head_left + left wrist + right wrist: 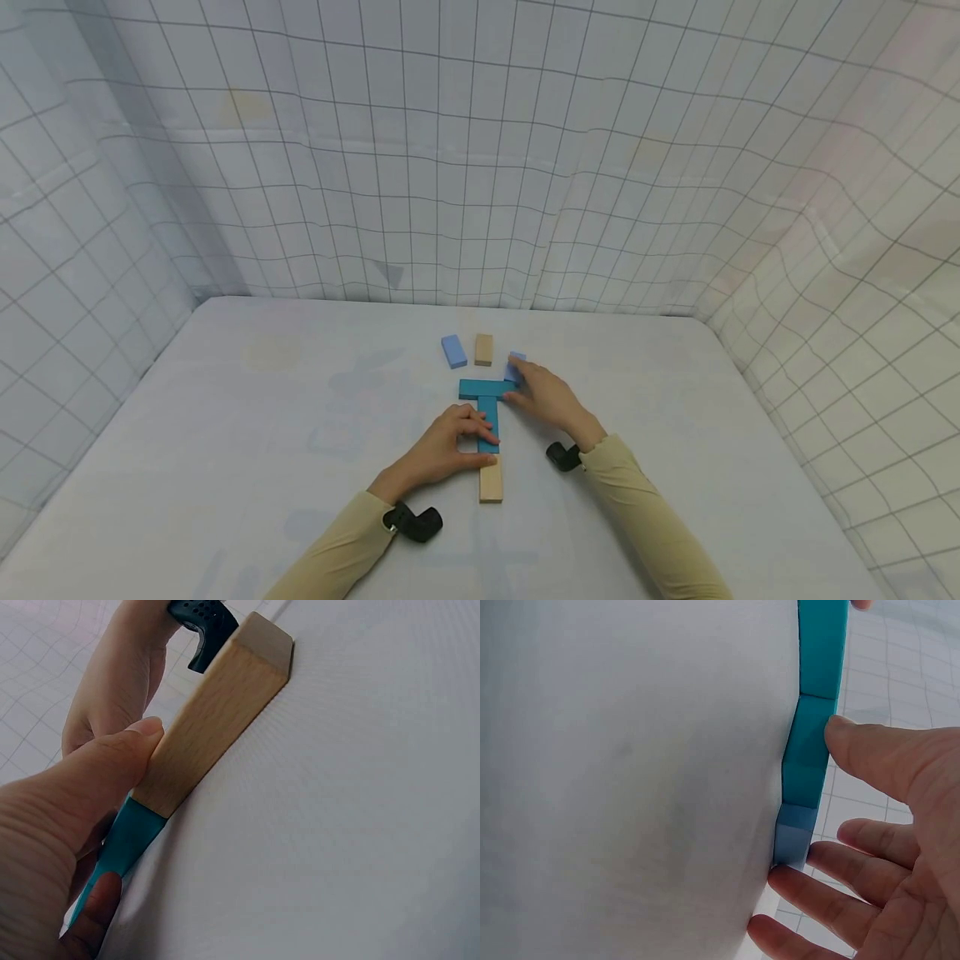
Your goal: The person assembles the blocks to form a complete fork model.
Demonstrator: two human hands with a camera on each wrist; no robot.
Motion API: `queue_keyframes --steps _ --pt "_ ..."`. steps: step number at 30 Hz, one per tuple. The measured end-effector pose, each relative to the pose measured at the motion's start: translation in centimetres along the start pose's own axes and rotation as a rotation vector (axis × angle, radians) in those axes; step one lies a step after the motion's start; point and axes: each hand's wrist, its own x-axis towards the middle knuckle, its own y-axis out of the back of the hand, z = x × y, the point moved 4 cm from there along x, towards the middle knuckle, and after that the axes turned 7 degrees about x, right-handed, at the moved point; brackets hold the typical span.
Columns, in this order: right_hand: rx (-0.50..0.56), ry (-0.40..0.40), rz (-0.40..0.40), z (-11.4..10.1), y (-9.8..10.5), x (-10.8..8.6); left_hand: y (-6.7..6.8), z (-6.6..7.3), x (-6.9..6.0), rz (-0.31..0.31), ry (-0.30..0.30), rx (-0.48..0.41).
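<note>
Two flat teal blocks form a T on the white table: a crossbar block and a stem block. A wooden block continues the line at the stem's near end. My left hand touches that wooden block with its thumb, while its other fingers rest at the teal stem. At the crossbar's right end, my right hand has its thumb against the teal block. The other fingers of that hand reach to a light blue block, which adjoins the crossbar and is partly covered in the head view.
Beyond the crossbar lie another light blue block, slightly turned, and a second wooden block. Dark wrist devices sit on both wrists. White cloth walls with a grid pattern enclose the table at the back and sides.
</note>
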Motion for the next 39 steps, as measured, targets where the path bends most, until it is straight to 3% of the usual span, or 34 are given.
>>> queue_keyframes --steps 11,39 --pt "0.013 0.061 0.010 -0.05 0.12 -0.13 -0.01 -0.01 0.05 0.004 -0.005 0.008" --pt "0.038 0.055 0.005 -0.11 0.00 0.02 -0.02 0.10 -0.03 0.009 -0.010 -0.008"
